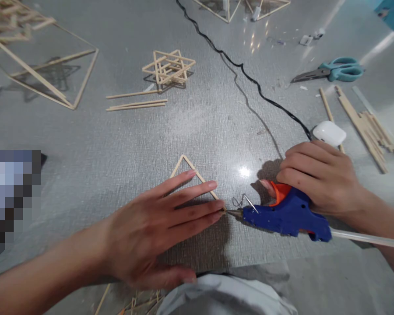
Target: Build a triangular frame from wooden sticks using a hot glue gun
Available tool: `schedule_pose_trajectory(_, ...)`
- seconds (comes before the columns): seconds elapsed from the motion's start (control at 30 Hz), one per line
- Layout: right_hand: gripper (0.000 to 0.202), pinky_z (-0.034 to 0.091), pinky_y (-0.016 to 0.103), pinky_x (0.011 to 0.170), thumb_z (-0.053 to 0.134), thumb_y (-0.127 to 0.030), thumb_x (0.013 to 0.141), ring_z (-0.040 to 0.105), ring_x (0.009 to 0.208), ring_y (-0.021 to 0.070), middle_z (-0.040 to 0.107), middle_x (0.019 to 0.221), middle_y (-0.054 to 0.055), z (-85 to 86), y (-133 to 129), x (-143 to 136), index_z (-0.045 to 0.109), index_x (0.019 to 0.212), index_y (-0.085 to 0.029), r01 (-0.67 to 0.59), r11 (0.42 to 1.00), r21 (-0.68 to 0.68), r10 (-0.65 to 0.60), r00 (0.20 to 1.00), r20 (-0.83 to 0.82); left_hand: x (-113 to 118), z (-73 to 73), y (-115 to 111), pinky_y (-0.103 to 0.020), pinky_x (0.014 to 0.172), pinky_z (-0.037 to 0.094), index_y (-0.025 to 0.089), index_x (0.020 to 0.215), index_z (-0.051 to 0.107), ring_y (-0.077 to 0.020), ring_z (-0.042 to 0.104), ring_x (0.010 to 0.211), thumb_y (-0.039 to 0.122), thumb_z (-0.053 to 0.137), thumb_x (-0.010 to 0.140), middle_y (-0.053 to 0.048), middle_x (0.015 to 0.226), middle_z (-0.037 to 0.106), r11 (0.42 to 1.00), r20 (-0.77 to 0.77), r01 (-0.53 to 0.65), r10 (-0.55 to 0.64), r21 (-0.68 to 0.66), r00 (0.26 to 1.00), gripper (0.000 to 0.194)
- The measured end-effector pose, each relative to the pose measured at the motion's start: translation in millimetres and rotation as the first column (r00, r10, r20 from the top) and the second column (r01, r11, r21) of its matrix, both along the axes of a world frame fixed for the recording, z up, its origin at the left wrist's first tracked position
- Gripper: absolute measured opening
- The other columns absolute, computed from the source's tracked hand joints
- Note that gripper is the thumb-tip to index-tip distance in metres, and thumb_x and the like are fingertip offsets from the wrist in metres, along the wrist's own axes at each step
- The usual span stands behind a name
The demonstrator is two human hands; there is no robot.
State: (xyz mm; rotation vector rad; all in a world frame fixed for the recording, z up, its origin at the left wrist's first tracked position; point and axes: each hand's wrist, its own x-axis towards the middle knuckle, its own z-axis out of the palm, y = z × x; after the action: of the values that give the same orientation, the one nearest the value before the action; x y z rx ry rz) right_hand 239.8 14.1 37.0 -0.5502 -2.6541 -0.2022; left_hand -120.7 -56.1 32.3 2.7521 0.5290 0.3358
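My left hand (157,218) lies flat with fingers spread, pressing down on a triangle of thin wooden sticks (200,177) on the table. Much of the triangle is hidden under the palm and fingers. A blue hot glue gun (276,218) with an orange trigger lies on its side in my right hand (318,175), whose fingers wrap around its handle. The gun's metal nozzle meets the triangle's right corner, close to my left fingertips. From the back of the gun sticks out a clear glue stick (364,237).
A small wooden star frame (169,68) and loose sticks (138,105) lie further back. Teal scissors (344,70), a white case (330,132) and more sticks (364,127) are at right. A black cord (256,85) crosses the table (200,127). A larger stick frame (85,81) stands left.
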Motion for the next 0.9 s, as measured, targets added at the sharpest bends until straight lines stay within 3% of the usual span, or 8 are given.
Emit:
schedule_pose_trajectory(0.2,0.022,0.040,0.038,0.065,0.060,-0.013,0.102,0.058,0.078,0.0227,0.063,0.077,0.002,0.0,-0.9,-0.8,0.059,0.084,-0.026,-0.011,1.000,0.014,0.012,1.000,-0.024,-1.7,2.3,3.5,-0.052,0.144,0.004,0.006,0.159,0.052,-0.0305,0.027,0.170,0.058,0.053,0.107,-0.012,0.166,0.057,0.999,0.000,0.027,-0.027,0.017,1.000,0.073)
schedule_pose_trajectory(0.4,0.027,0.038,0.038,0.062,0.078,-0.022,0.097,0.055,0.073,0.0214,0.060,0.071,0.001,0.4,-1.3,-4.3,0.061,0.077,-0.024,-0.027,0.998,0.065,0.031,0.997,-0.071,-1.9,0.6,2.8,-0.053,0.144,0.007,0.006,0.161,0.049,-0.0308,0.030,0.169,0.057,0.059,0.105,-0.013,0.165,0.059,1.000,0.032,0.019,-0.019,-0.020,0.999,0.077)
schedule_pose_trajectory(0.53,0.021,0.040,0.037,0.062,0.071,-0.013,0.096,0.056,0.073,0.0209,0.061,0.073,0.002,-2.3,-1.5,-3.2,0.063,0.079,-0.021,-0.047,0.997,0.061,0.052,0.995,-0.082,-1.6,3.1,3.2,-0.053,0.144,0.006,0.005,0.161,0.050,-0.0320,0.030,0.169,0.055,0.060,0.105,-0.014,0.165,0.058,0.999,0.003,0.041,-0.041,-0.025,0.999,0.075)
schedule_pose_trajectory(0.73,0.019,0.044,0.035,0.063,0.067,-0.006,0.093,0.059,0.074,0.0195,0.062,0.076,0.002,-7.0,0.2,0.1,0.065,0.082,-0.020,-0.063,0.996,0.058,0.069,0.992,-0.102,0.5,5.6,4.1,-0.055,0.142,0.019,0.010,0.163,0.050,-0.0324,0.042,0.163,0.049,0.065,0.102,-0.014,0.158,0.065,0.998,0.061,0.016,-0.012,-0.067,0.998,0.074)
schedule_pose_trajectory(0.9,0.023,0.049,0.035,0.063,0.072,-0.011,0.094,0.058,0.074,0.0190,0.062,0.072,0.000,-7.3,0.6,0.8,0.064,0.077,-0.023,-0.067,0.993,0.096,0.075,0.994,-0.078,0.5,2.7,2.9,-0.053,0.144,0.012,0.007,0.160,0.052,-0.0320,0.035,0.167,0.050,0.064,0.101,-0.013,0.164,0.060,0.999,0.026,0.021,-0.020,-0.042,0.999,0.074)
